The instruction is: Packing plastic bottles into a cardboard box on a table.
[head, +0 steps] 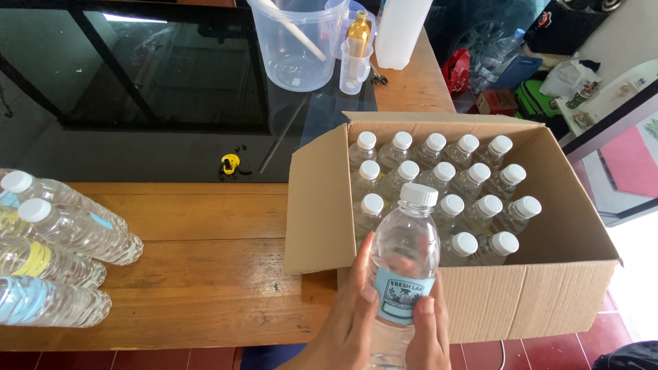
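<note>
Right, closest to me, both my hands are wrapped around one clear plastic bottle (403, 267) with a white cap and a pale blue label, held upright in front of the box. My left hand (346, 315) grips its left side, fingers (363, 264) clenched up along the label's edge. My right hand (428, 336) clasps the lower right, thumb pressed on the label's bottom corner. Firm grasp on both sides, bottle off the desk.

Just behind it, the open cardboard box (548, 294) sits on the right end of the wooden desk (205, 274), its front right corner hanging past the desk's edge, one flap (319, 205) standing up on the left. Inside, rows of capped bottles (445, 178) stand upright, packed touching one another, white caps all showing, filling the left part of the box.

Over on the far left, well apart from the box, four more bottles (55, 253) lie on their sides on the desk, stacked against each other, some with blue labels, one with yellow.

Further back, the wood gives way to a dark glass top (137, 82), with a small yellow thing (230, 163) on it. Beyond that stand a large clear measuring jug (298, 44) with a white stick in it, a small clear beaker (354, 67) holding a gold-coloured bottle (358, 31), and a white plastic container (401, 31).
</note>
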